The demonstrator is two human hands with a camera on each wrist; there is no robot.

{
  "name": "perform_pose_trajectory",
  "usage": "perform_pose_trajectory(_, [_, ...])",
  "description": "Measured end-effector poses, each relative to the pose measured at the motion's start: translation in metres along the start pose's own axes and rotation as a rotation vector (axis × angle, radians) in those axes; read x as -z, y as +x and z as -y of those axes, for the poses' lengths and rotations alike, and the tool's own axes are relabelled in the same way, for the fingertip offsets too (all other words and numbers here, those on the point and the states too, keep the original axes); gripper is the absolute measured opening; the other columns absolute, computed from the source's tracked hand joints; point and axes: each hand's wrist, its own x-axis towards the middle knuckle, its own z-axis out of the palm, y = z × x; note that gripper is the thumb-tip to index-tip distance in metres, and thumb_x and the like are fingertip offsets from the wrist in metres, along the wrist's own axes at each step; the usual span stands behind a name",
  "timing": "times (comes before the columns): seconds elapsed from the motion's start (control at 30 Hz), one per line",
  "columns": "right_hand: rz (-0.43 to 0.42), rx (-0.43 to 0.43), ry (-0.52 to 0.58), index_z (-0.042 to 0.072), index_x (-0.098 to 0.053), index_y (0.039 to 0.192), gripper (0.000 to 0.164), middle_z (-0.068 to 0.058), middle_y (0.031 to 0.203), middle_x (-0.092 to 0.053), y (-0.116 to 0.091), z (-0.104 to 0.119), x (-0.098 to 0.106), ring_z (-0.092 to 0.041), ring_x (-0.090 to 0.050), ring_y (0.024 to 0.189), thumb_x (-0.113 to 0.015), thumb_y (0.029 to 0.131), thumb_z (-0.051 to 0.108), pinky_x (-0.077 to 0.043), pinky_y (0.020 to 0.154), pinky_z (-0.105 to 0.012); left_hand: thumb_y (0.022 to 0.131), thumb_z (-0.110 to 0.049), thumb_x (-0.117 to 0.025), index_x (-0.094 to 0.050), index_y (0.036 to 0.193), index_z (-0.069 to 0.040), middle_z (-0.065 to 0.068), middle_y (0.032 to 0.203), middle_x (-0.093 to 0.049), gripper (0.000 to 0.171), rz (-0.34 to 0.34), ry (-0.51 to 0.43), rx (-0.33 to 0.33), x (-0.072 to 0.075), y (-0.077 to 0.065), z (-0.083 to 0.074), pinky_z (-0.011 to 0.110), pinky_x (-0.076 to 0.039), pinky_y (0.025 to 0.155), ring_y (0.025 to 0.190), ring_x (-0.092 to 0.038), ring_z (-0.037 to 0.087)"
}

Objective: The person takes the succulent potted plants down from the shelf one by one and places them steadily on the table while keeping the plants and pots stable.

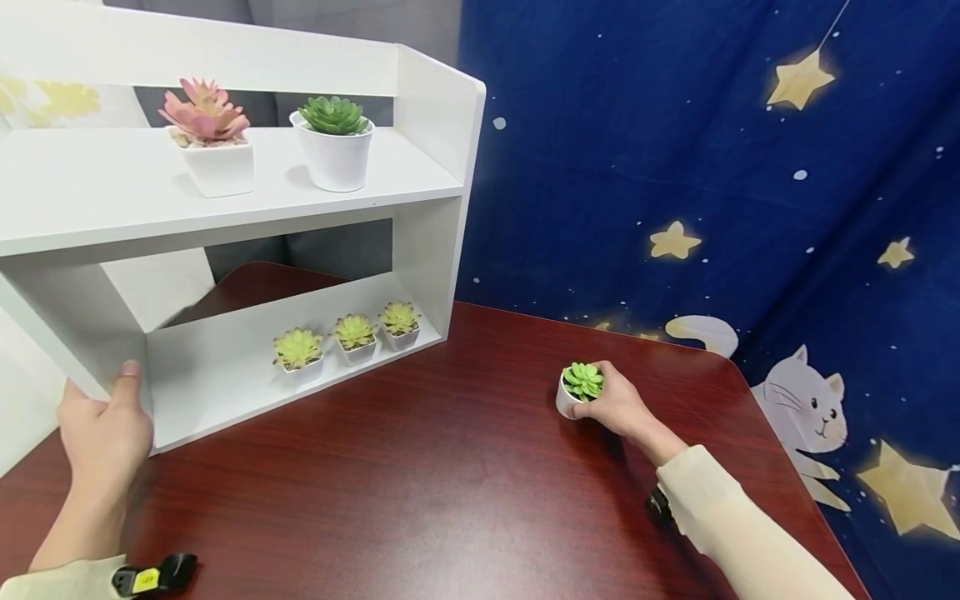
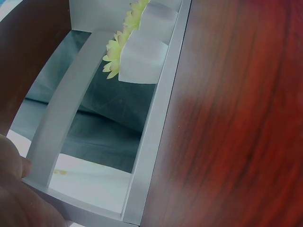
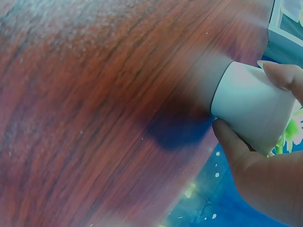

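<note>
My left hand [image 1: 108, 429] grips the left side panel of a white two-tier shelf [image 1: 420, 196], thumb on the inner face. In the left wrist view only part of that hand [image 2: 21, 189] shows at the panel's edge. At the right of the table, my right hand [image 1: 622, 404] holds a green potted succulent [image 1: 583, 382] by its round white pot. In the right wrist view thumb and fingers lie around the pot [image 3: 253, 106]; I cannot tell whether its base touches the table.
Three small yellow-green succulents [image 1: 356, 332] stand on the lower tier, towards its right end. Up top are a pink succulent [image 1: 206, 125] and a dark green succulent [image 1: 335, 146]. A blue star-patterned curtain [image 1: 600, 167] hangs behind the red-brown table [image 1: 420, 475].
</note>
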Motion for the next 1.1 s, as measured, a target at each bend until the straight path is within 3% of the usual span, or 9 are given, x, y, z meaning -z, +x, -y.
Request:
perform_pose_trajectory(0.4, [0.025, -0.006, 0.059, 0.0, -0.04, 0.14, 0.087, -0.023, 0.13, -0.058, 0.0, 0.0, -0.003, -0.034, -0.057, 0.116, -0.088, 0.069, 0.017, -0.045, 0.1, -0.047, 0.104, -0.027, -0.042, -0.039, 0.154, -0.026, -0.001, 0.151, -0.046, 0.05, -0.028, -0.02, -0.026, -0.002, 0.002, 0.003, 0.026, -0.025, 0.121, 0.142, -0.039, 0.009])
perform_pose_trajectory(0.63, [0.016, 0.051, 0.097, 0.0, -0.036, 0.146, 0.098, -0.024, 0.139, -0.054, 0.001, 0.004, 0.001, -0.036, -0.055, 0.122, -0.092, 0.07, 0.025, -0.042, 0.106, -0.048, 0.105, -0.027, -0.041, -0.037, 0.155, -0.029, 0.003, 0.159, -0.041, 0.05, -0.017, -0.012, -0.024, -0.002, 0.004, 0.004, 0.03, -0.023, 0.124, 0.146, -0.036, 0.011])
perform_pose_trajectory(0.83, [0.023, 0.094, 0.12, 0.003, -0.032, 0.151, 0.101, -0.028, 0.15, -0.045, 0.002, 0.016, 0.013, -0.041, -0.05, 0.133, -0.091, 0.073, 0.026, -0.042, 0.109, -0.054, 0.105, -0.027, -0.042, -0.038, 0.155, -0.028, 0.003, 0.158, -0.042, 0.05, -0.023, -0.006, -0.039, -0.001, 0.004, 0.004, 0.028, -0.023, 0.123, 0.145, -0.036, 0.01])
perform_pose_trajectory(1.1, [0.01, 0.142, 0.091, 0.009, -0.03, 0.155, 0.107, -0.02, 0.157, -0.042, 0.001, 0.038, 0.024, -0.04, -0.043, 0.143, -0.09, 0.073, 0.042, -0.039, 0.114, -0.057, 0.105, -0.03, -0.041, -0.036, 0.155, -0.032, 0.001, 0.16, -0.039, 0.05, -0.012, 0.001, -0.011, -0.001, 0.003, 0.004, 0.031, -0.02, 0.124, 0.147, -0.033, 0.011])
